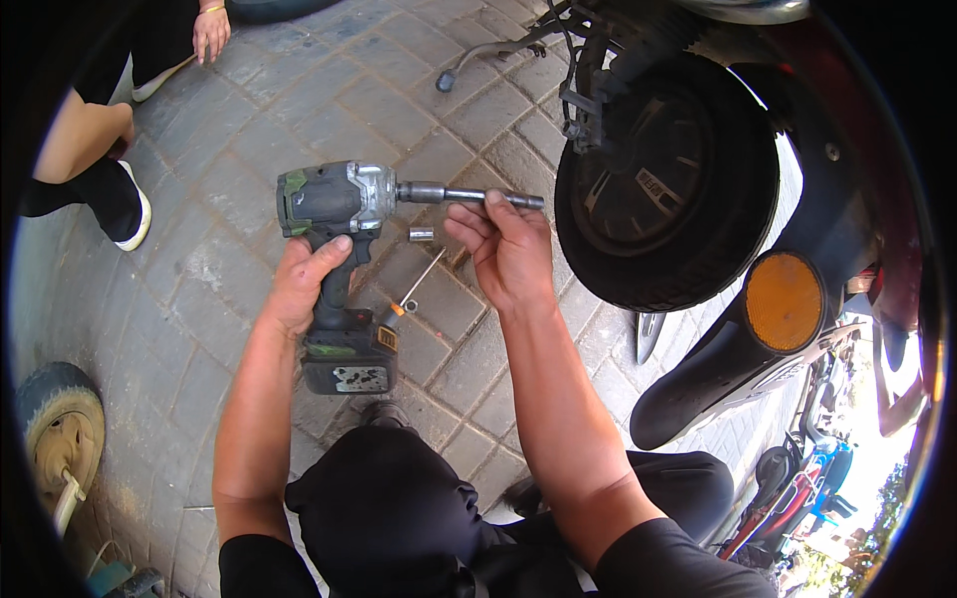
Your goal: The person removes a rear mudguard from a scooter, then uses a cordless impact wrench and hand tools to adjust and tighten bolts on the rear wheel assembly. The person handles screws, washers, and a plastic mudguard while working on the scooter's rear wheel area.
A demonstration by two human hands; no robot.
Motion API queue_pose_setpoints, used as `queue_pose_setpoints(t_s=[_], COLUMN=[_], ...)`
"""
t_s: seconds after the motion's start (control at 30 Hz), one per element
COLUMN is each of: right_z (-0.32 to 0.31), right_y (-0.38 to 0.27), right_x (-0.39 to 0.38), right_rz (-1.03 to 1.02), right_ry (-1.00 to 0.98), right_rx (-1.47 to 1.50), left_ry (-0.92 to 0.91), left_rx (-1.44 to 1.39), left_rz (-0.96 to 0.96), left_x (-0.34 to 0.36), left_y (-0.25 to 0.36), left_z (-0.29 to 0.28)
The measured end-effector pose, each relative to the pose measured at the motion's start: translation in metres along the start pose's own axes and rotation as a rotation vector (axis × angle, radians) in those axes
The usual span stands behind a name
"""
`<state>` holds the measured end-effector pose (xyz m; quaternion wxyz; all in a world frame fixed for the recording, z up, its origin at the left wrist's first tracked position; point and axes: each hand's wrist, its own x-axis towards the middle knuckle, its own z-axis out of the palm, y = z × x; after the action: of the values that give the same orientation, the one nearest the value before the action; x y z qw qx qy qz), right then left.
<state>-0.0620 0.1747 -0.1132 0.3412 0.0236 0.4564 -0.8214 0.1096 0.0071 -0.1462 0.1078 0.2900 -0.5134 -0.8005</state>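
Observation:
My left hand (308,269) grips the handle of a dark grey and green cordless impact wrench (329,204), held upright with its battery at the bottom and nose pointing right. A long metal socket extension (464,194) sticks out from the nose. My right hand (503,244) holds the extension's outer end between thumb and curled fingers. Below it on the paving lie a short shiny socket (420,234) and a screwdriver (424,279) with an orange part beside a small metal ring (411,306).
A black scooter wheel (668,229), mudguard with orange reflector (783,299) and stand (459,65) fill the right. Upper left are another person's hand (210,32) and shoe (125,204). A small wheel (50,434) lies lower left. Parked bikes (797,488) show lower right.

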Motion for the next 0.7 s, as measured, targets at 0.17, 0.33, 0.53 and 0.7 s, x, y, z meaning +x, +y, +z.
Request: queue_pose_setpoints(t_s=[0.17,0.33,0.53,0.7], right_z=[0.011,-0.004,-0.080,-0.137], right_y=[-0.004,0.004,0.017,0.011], right_x=[0.004,-0.008,-0.068,-0.097], right_rz=[0.013,0.086,0.282,0.252], right_ry=[-0.002,-0.001,0.228,0.450], right_rx=[0.018,-0.035,-0.278,-0.290], left_ry=[-0.027,0.029,-0.046,-0.111], left_rx=[0.038,0.005,0.075,0.180], left_rz=[0.054,0.038,0.141,0.108], left_x=[0.012,0.044,0.103,0.137], left_y=[0.010,0.015,0.034,0.047], left_z=[-0.002,0.001,0.004,0.014])
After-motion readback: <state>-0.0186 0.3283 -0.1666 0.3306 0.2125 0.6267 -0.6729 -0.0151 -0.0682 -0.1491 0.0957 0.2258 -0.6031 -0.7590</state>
